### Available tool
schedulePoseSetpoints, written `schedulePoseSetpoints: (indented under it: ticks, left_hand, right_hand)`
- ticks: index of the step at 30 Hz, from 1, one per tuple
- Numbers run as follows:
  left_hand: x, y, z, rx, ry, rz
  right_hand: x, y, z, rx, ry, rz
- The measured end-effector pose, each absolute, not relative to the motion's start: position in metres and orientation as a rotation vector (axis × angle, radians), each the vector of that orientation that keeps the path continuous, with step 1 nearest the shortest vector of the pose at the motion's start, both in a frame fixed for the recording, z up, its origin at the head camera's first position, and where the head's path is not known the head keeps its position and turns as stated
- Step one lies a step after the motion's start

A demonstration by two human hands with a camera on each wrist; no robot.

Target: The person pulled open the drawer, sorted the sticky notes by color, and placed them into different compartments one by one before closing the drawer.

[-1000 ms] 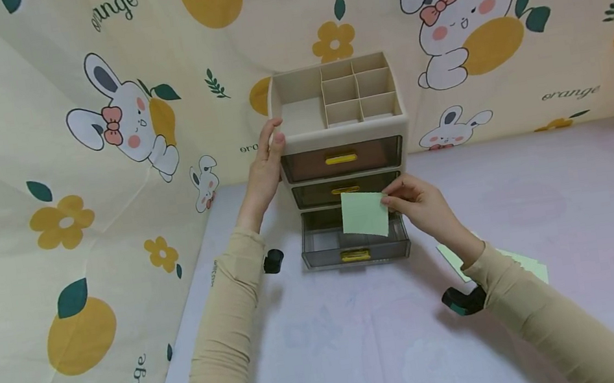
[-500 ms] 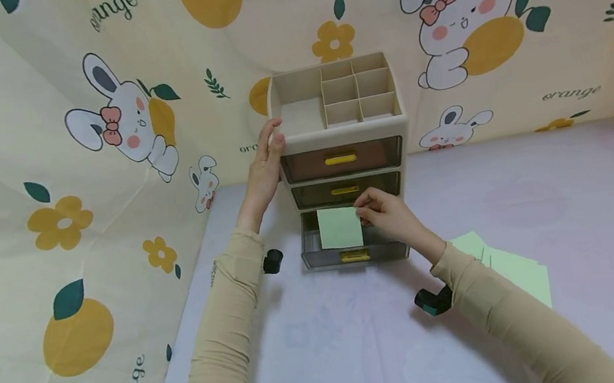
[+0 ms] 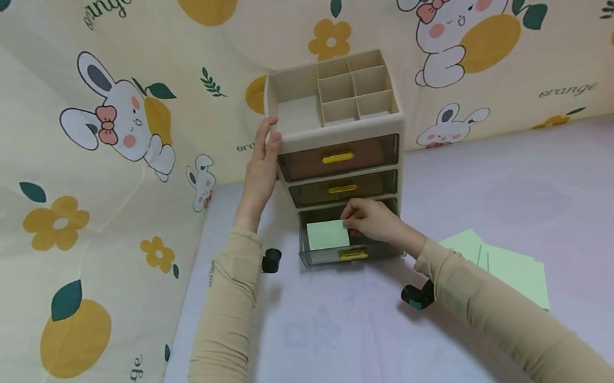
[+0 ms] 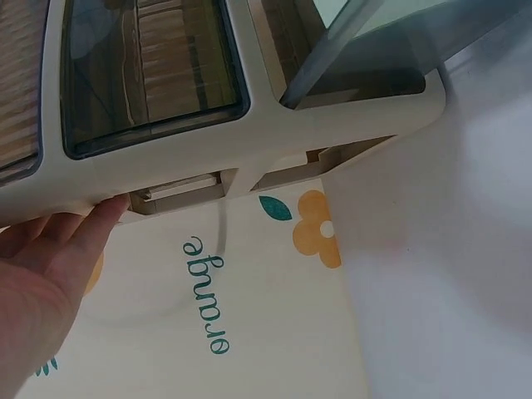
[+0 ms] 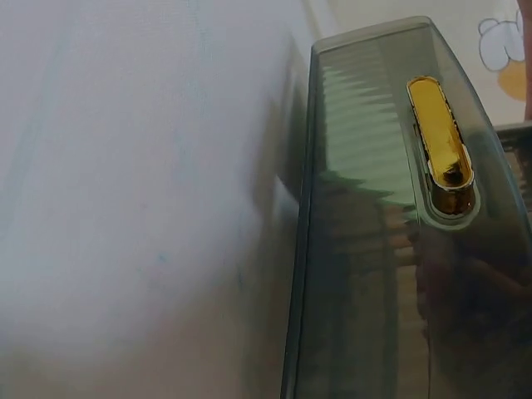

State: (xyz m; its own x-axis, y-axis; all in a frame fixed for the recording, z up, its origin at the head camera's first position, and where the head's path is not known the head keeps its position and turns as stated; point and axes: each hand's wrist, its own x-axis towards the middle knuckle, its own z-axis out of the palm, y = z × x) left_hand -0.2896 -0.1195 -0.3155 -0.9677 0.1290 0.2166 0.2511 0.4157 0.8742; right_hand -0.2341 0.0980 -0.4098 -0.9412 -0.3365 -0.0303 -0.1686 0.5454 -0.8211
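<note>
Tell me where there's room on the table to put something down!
The table is bare between the sleeves, in front of the drawer box, and across the wide stretch right of it, behind the green papers. It's crowded at the open bottom drawer, where the right hand holds a green note.

Left hand (image 4: 46,270) at lower left, fingertips touching side of cream drawer cabinet (image 4: 259,137). Dark see-through drawer front (image 4: 158,66) sits closed in frame. Next drawer (image 4: 403,62) juts out, pale green patch (image 4: 403,12) at its top edge. Printed backdrop (image 4: 283,332) shows flower (image 4: 309,229), leaf (image 4: 276,208), lettering "orange" (image 4: 202,291); pale tabletop (image 4: 440,266) at right.
</note>
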Motion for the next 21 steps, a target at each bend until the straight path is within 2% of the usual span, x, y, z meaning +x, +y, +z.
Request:
schedulePoseSetpoints:
  ticks: [21]
  left_hand:
    - [-0.2898,-0.1202,-0.3162,-0.381,-2.522,-1.595]
  right_hand:
    - [-0.2337,0.0965,-0.4108,-0.481,2.653,-1.129]
